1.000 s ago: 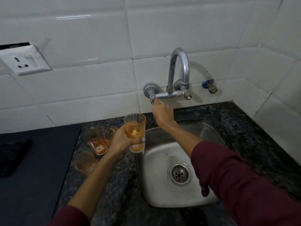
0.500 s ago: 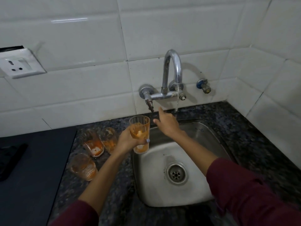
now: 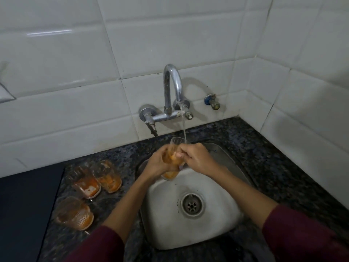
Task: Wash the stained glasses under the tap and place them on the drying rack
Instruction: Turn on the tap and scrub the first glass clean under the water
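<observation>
- We judged the wash barely begun: 1 stained glass [image 3: 172, 161] sat over the sink [image 3: 222, 229] under the tap [image 3: 172, 86].
- 3 stained glasses [image 3: 88, 183] waited on the left; no rack showed.
- Our left hand [image 3: 157, 166] and right hand [image 3: 198, 159] gripped it, near upright, mouth up and tipped far.

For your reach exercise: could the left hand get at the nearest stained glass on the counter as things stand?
Probably not yet: the left hand and the right hand both grip the glass under the tap. The path to the nearest stained glass looks unobstructed.
</observation>
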